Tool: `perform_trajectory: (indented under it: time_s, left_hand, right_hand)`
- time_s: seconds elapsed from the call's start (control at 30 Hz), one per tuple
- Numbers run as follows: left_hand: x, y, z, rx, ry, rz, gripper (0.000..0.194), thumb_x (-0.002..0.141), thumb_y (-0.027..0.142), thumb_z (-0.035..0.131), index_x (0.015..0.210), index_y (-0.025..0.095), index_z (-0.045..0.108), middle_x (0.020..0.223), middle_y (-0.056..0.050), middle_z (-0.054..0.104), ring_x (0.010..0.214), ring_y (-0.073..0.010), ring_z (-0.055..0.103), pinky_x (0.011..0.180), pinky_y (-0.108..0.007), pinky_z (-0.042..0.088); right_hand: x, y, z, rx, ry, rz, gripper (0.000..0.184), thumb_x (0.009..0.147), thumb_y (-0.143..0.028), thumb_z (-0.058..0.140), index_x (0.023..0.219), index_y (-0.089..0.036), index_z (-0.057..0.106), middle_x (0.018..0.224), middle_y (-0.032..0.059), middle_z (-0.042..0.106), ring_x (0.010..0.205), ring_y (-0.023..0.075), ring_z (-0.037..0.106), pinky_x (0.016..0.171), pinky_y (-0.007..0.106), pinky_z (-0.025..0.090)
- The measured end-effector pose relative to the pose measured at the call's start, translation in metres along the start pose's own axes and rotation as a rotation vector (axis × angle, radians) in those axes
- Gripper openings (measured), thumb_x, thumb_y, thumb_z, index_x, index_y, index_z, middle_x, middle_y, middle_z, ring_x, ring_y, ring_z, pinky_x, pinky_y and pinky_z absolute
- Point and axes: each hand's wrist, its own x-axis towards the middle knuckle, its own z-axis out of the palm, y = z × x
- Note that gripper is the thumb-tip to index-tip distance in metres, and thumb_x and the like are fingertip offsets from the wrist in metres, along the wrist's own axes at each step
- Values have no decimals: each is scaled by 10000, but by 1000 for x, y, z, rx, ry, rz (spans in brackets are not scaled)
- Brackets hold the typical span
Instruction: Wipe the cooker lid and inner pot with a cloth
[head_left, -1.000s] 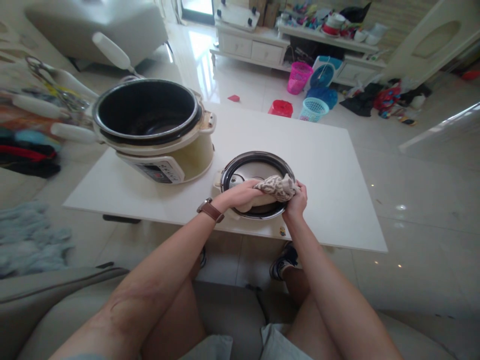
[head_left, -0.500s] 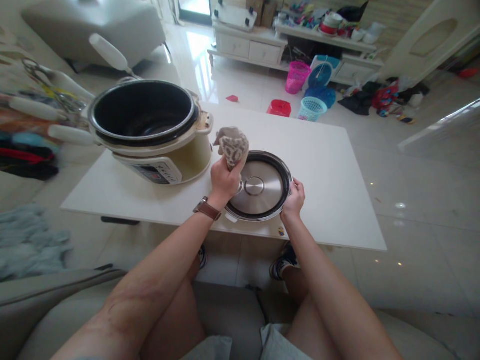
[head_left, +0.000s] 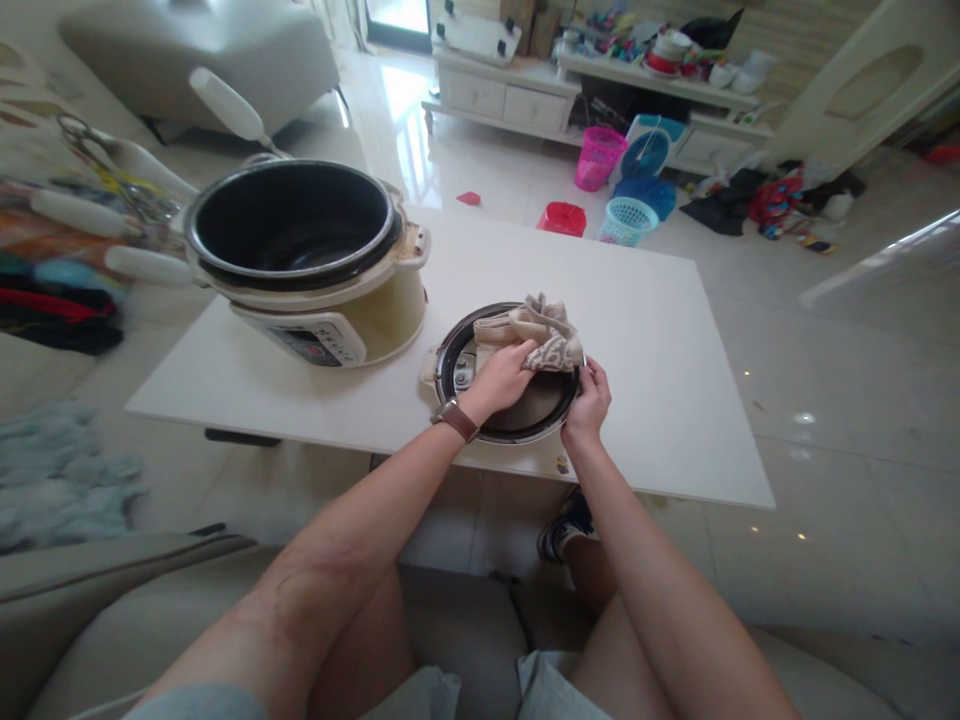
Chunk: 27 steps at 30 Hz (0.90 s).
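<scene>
A round metal pressure cooker lid [head_left: 536,410] with a black sealing ring lies underside up near the table's front edge. My left hand [head_left: 506,378] is closed on a beige patterned cloth [head_left: 529,333], which rests over the upper part of the lid's inner face. On the right, my right hand [head_left: 589,400] grips the lid's rim, its fingers curled at the edge. Left of the lid stands the electric pressure cooker [head_left: 382,325], lidless, showing its dark inner pot [head_left: 292,220]. The cloth and my left hand hide the lid's centre.
The white table [head_left: 645,330] carries the cooker and lid. Utensils with white handles [head_left: 229,105] stick out by the cooker's left side. Beyond the table, a pink basket [head_left: 600,158], a light blue basket [head_left: 628,218] and a red container [head_left: 562,218] stand on the floor.
My left hand has moved right with the cloth, from the lid's left edge onto its inner face. The cloth now spreads over the lid. My right hand keeps its hold on the rim.
</scene>
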Motion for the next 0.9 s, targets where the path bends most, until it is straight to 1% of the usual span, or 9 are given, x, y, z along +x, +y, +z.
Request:
perform_trajectory:
  time_s: [0.1,0.2,0.37,0.53,0.67,0.73,0.77,0.83,0.9]
  left_hand:
    - [-3,5,1,79,-108,75,325,944,167,504,1228,192,661,1297,-119,733,1261,-273,659,1114,-398,488]
    - [-7,9,-2,93,-207,126,323,974,214,486,1241,201,668,1290,-106,741,1254,-265,668,1115,-398,487]
    - [-14,19,-12,57,-328,131,357,996,307,502,1282,207,691,1306,-110,746,1257,-278,667,1132,-405,477]
    - [-19,23,-25,-80,-422,145,429,958,379,569,1344,251,704,1442,-50,696,1370,-283,598,1197,-366,421]
    - [-17,13,-36,-144,-469,60,396,920,337,551,1232,221,765,1355,-54,744,1280,-288,647,1166,-360,448]
    - [-14,5,-41,-223,-443,7,366,884,316,562,1136,177,787,1265,-75,776,1200,-304,679,1128,-392,483]
    - [-12,1,-42,-280,-401,-13,355,864,314,575,1099,156,790,1225,-83,786,1166,-312,690,1110,-410,498]
    - [-8,-8,-46,-408,-259,-43,351,836,319,603,1067,128,787,1170,-90,796,1133,-324,702,1087,-439,516]
    - [-4,-14,-48,-529,-52,-71,357,833,335,615,1062,117,780,1129,-93,800,1121,-329,710,1060,-456,537]
  right_hand:
    - [-1,0,0,15,9,-11,376,744,-438,658,1031,-203,721,954,-5,722,949,186,638,887,318,509]
    - [-3,-2,1,13,67,18,354,745,-419,617,1002,-206,735,943,-10,737,935,187,654,859,312,527]
    - [-2,1,0,63,103,102,381,764,-416,615,1067,-219,734,965,-18,748,927,187,684,881,327,546]
    - [3,12,-7,30,114,134,392,794,-465,631,1095,-221,694,1020,-3,734,958,191,691,916,350,548]
    - [4,15,-9,-26,133,97,376,813,-471,641,1080,-212,692,988,2,722,944,188,685,910,354,547]
    - [5,13,-8,-38,135,78,371,814,-461,648,1071,-200,706,1002,12,725,960,190,681,915,350,543]
    - [5,12,-7,-43,139,75,366,810,-451,653,1062,-194,715,1013,18,728,975,192,679,922,348,540]
    - [6,9,-6,-54,149,76,354,796,-430,660,1046,-189,728,1032,23,735,1005,195,673,939,346,533]
    - [6,7,-5,-69,150,81,353,787,-426,659,1041,-192,731,1029,19,737,1010,198,669,938,346,531]
